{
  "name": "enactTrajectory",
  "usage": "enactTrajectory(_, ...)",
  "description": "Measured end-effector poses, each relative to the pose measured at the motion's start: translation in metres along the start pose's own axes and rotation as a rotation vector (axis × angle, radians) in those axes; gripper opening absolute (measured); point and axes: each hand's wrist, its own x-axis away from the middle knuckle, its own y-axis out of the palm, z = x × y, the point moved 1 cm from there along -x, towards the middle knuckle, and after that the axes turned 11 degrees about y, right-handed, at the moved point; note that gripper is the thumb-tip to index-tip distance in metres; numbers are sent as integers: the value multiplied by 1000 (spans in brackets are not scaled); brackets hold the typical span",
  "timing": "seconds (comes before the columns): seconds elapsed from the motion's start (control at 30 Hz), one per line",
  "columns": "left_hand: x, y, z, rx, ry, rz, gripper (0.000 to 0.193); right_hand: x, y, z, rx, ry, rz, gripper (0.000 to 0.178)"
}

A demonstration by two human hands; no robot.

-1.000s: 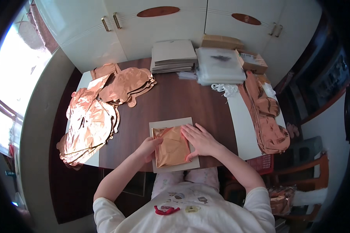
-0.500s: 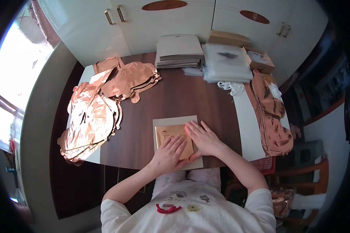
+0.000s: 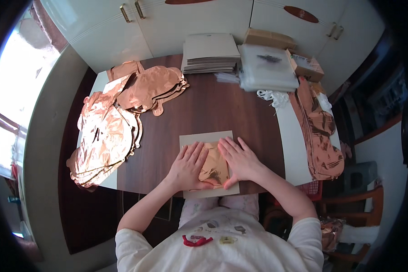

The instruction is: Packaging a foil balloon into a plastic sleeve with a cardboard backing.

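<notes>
A folded rose-gold foil balloon (image 3: 214, 164) lies on a pale grey card (image 3: 206, 137) at the near edge of the table. My left hand (image 3: 189, 164) rests flat over the foil's left side, fingers stretched out and pointing away from me. On the opposite side my right hand (image 3: 239, 161) lies flat too, its fingertips on the foil's upper right edge. Both thumbs reach inward along the near edge of the foil. Neither hand grips anything. The foil's left border is hidden beneath my left palm.
Flat rose-gold foil balloons (image 3: 105, 131) are heaped at the left, with more foil balloons (image 3: 319, 140) at the right. At the back stand a stack of grey cards (image 3: 211, 50), see-through plastic bags (image 3: 265, 72), a small cardboard box (image 3: 307, 68) and white string (image 3: 273, 97).
My left hand has slid left from the middle of the foil to its left side, uncovering the centre. My right hand has shifted slightly right and stays flat at the right edge.
</notes>
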Motion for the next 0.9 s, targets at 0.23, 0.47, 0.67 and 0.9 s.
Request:
enactTrajectory(0.23,15,-11,-18,-40,34,-75,124,0,1,1,20,-12,-40,138)
enactTrajectory(0.47,55,-2,-16,19,-192,11,109,-2,8,4,-48,-48,-69,141)
enactTrajectory(0.67,116,-9,58,395,-717,162,31,-6,7,-14,-66,-185,-104,141)
enactTrajectory(0.9,130,43,86,1515,-942,564,28,-19,2,-32,-30,-330,-86,140)
